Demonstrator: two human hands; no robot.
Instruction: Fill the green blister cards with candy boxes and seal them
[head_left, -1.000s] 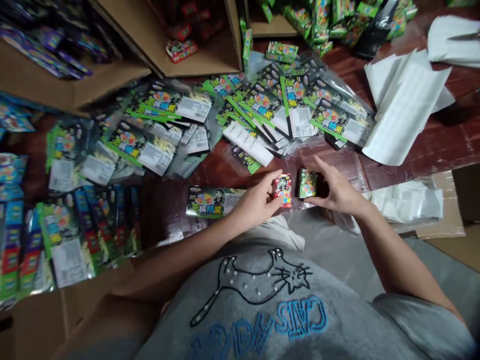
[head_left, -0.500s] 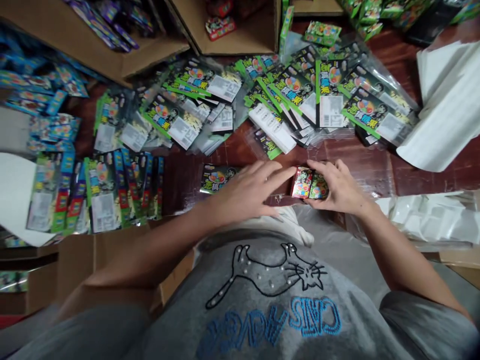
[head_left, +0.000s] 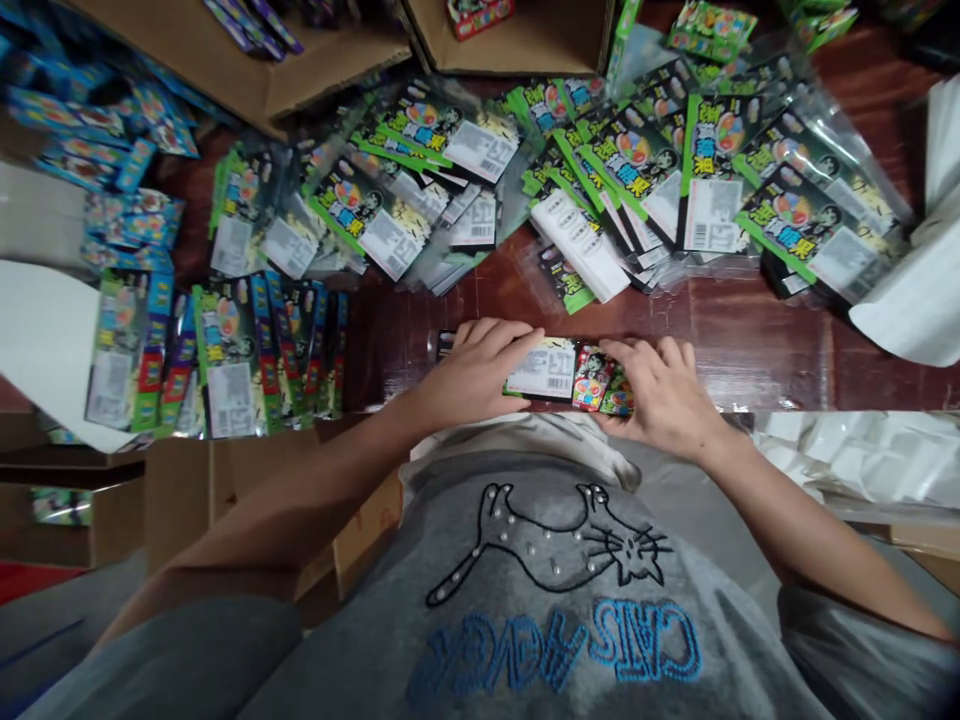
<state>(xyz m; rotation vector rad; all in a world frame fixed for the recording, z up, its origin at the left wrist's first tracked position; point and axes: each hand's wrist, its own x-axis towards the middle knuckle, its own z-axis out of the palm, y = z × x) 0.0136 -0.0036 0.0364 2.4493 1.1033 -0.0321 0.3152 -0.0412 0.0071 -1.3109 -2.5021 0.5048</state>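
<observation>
A black and green printed plastic bag (head_left: 538, 368) with a white barcode label lies flat near the table's front edge. My left hand (head_left: 476, 372) grips it from above, fingers together, and hides its left part. At the bag's right end, my right hand (head_left: 666, 392) holds small candy packets between thumb and fingers: a red packet (head_left: 592, 378) and a green packet (head_left: 618, 392), side by side. The red packet is right against the bag's edge. I cannot tell whether any part of it is inside the bag.
Many flat printed bags (head_left: 630, 165) lie in overlapping piles at the back. Filled bags (head_left: 229, 350) stand in a row at left, beside blue packets (head_left: 131, 235). Cardboard boxes (head_left: 517, 45) line the back. A white paper sheet (head_left: 911, 310) curls over at right.
My left hand now holds the bag, its label showing, against the red packet. My right hand still has the two packets. The view has shifted slightly.
</observation>
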